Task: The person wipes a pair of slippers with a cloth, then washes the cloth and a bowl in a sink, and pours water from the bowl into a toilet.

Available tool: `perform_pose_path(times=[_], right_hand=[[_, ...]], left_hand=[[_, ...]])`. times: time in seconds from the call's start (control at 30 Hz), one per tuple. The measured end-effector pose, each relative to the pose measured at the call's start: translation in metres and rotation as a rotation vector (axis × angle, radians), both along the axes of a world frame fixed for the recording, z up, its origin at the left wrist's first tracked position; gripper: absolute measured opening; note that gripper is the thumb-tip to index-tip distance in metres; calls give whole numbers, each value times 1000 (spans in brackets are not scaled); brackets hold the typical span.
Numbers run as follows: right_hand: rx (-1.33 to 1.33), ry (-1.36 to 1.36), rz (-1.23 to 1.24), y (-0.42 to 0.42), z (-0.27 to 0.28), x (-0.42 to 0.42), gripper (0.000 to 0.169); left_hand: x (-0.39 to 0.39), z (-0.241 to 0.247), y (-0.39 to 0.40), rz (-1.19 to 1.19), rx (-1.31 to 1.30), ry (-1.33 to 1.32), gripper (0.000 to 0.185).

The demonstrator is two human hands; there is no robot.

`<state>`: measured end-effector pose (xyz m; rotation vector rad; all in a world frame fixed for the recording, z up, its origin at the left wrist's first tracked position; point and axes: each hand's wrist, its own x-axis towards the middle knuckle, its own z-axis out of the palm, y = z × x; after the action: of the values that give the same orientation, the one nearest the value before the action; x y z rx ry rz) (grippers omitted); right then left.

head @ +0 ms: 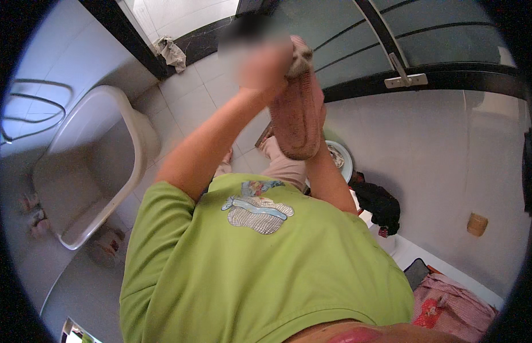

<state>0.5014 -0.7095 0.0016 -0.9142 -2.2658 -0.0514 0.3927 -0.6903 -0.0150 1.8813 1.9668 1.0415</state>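
A pink slipper (295, 115) is held up in front of me, its long worn face towards the camera and its heel end pointing down. A greyish-white piece (301, 60) crosses its upper part. My right hand (322, 109) grips the slipper from behind and the right side, mostly hidden by it. Against the slipper's upper left side lies my left hand (266, 66), blurred, so its fingers and what they hold cannot be made out.
A white bathtub (141, 141) stands at the left. Beyond are a crumpled cloth (171, 53) and a glass door with a metal handle (405, 80). At the right are a pale basin (348, 158), black cloth (377, 203) and a pink checked cloth (459, 306).
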Motion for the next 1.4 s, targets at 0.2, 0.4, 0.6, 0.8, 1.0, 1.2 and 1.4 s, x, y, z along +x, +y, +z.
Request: perform_pose_path(times=[0.2, 0.4, 0.6, 0.8, 1.0, 1.2, 1.4], right_hand=[[-119, 3, 104, 13, 31, 4, 53], [-331, -118, -49, -16, 54, -15, 52], [-379, -104, -33, -15, 52, -5, 47], [-374, -149, -99, -10, 64, -12, 42], [-472, -198, -153, -14, 82, -21, 38], [-642, 391, 78, -8, 4, 36, 46], [-740, 615, 116, 17, 4, 54, 51]], left_hand=[[56, -20, -48, -91, 276, -59, 28], [-17, -4, 21, 254, 275, 70, 29], [-57, -3, 39, 317, 87, -29, 33], [-39, -14, 37, -76, 257, -162, 44], [-27, 4, -2, 4, -71, -64, 41], [-9, -33, -43, -209, -363, -69, 36], [8, -65, -56, -15, -86, -461, 42]])
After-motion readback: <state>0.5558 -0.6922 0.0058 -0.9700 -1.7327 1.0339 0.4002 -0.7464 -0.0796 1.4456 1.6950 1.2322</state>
